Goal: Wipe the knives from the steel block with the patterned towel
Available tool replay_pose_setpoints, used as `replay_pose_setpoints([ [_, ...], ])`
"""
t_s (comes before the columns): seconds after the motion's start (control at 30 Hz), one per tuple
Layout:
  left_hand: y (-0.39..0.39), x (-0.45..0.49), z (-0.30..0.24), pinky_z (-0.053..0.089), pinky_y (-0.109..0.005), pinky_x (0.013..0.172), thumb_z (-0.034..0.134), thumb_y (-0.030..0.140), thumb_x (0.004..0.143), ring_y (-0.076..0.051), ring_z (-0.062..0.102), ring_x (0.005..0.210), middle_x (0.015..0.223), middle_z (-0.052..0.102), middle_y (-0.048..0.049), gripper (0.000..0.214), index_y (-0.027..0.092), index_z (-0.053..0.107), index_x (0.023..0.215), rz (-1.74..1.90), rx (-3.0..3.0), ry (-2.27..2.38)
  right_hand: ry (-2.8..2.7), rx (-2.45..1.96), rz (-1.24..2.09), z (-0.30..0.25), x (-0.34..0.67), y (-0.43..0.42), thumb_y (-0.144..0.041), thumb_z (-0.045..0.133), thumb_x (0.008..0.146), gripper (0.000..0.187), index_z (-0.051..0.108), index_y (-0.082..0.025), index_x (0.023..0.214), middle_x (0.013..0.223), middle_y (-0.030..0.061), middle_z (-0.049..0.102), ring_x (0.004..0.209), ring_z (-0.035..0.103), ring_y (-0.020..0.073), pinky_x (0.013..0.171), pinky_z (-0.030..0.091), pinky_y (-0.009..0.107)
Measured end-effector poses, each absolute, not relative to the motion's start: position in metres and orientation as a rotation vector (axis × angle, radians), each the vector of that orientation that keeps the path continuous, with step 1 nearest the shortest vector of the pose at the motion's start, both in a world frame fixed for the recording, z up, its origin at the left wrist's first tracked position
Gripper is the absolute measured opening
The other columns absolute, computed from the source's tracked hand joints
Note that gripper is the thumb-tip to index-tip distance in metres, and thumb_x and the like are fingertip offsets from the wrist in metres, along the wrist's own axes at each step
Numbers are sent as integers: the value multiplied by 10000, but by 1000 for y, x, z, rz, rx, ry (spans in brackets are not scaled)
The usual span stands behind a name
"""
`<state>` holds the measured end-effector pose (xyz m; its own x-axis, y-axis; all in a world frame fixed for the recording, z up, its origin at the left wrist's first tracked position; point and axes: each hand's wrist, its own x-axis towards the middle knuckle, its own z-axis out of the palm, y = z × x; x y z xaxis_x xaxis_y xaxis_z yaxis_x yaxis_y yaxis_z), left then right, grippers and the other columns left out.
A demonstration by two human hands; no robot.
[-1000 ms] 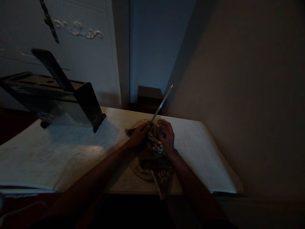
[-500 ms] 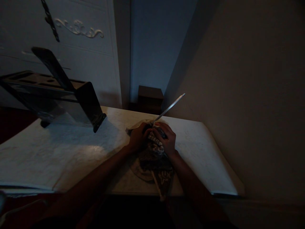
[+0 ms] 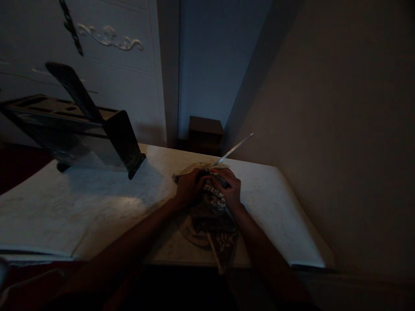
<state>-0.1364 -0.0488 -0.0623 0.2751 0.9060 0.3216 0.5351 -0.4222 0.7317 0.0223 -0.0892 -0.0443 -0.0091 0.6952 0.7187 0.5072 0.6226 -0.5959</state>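
A dark patterned cloth [image 3: 223, 242] with pale markings lies bunched on a white marbled countertop, its corner hanging over the front edge. My left hand [image 3: 189, 185] is closed on the cloth's upper left part. From the right, my right hand [image 3: 229, 185] grips the same bunch, fingers curled and close to the left hand. A thin, shiny metal blade or rod [image 3: 235, 149] sticks out beyond the hands, slanting up to the right. Its other end is hidden by the hands and cloth, so its exact kind cannot be told.
On the left of the countertop [image 3: 106, 194] stands a knife block [image 3: 87, 147] with a black handle [image 3: 73, 90] rising from it. A white ornamented door [image 3: 123, 86] is behind it. A brown box [image 3: 205, 125] sits beyond the counter; a wall [image 3: 340, 129] borders the right.
The metal piece's tip has dipped slightly, and the piece looks thinner, as if turned. Both hands keep their grip on the cloth. The whole view has shifted a little.
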Motion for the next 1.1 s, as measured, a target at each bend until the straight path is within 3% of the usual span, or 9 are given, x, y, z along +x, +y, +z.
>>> replay_pose_setpoints([
  [0.2, -53, -134, -57, 408, -268, 676, 455, 488, 900, -159, 544, 724, 751, 610, -20, 375, 157, 602, 802, 1119, 1809, 1059, -1656, -1012, 168, -44, 21, -88, -274, 635, 861, 198, 706, -250, 1044, 991, 41, 720, 936, 646, 200, 861, 510, 382],
  [0.4, -46, -131, -61, 411, -244, 580, 538, 603, 808, -124, 504, 616, 675, 569, -12, 470, 140, 598, 755, 1026, 1429, 803, -1634, -984, 181, -42, 22, -88, -238, 615, 850, 170, 703, -229, 996, 956, 45, 716, 928, 643, 201, 863, 504, 382],
  [0.5, -45, -131, -63, 283, -211, 396, 600, 692, 715, -71, 344, 411, 498, 410, 43, 541, 159, 511, 683, 868, 1205, 724, -1623, -979, 199, -41, 22, -90, -218, 602, 835, 179, 700, -227, 984, 952, 43, 715, 932, 645, 206, 864, 507, 385],
  [0.6, -47, -132, -62, 180, -188, 316, 624, 709, 683, -47, 243, 323, 428, 307, 77, 565, 180, 429, 648, 758, 1054, 628, -1591, -947, 226, -40, 21, -90, -192, 598, 820, 181, 700, -225, 966, 941, 39, 713, 923, 648, 203, 859, 509, 372],
  [0.73, -50, -136, -59, 170, -175, 271, 597, 688, 729, -54, 232, 275, 389, 290, 82, 535, 175, 457, 675, 588, 930, 477, -1556, -919, 250, -46, 23, -88, -168, 590, 795, 187, 696, -227, 937, 926, 28, 704, 889, 649, 191, 822, 517, 340],
  [0.93, -53, -140, -57, 185, -168, 247, 563, 618, 805, -53, 203, 255, 386, 324, 75, 482, 141, 524, 743, 359, 846, 244, -1458, -1026, 451, -65, 23, -84, -213, 554, 764, 220, 679, -225, 945, 835, 3, 700, 677, 634, 155, 629, 511, 271],
  [1.1, -50, -142, -55, 185, -155, 253, 444, 580, 897, -53, 204, 256, 384, 341, 59, 487, 130, 540, 740, 380, 787, 201, -1319, -1060, 579, -67, 16, -83, -284, 592, 770, 185, 665, -223, 929, 830, 1, 698, 691, 637, 161, 654, 514, 275],
])
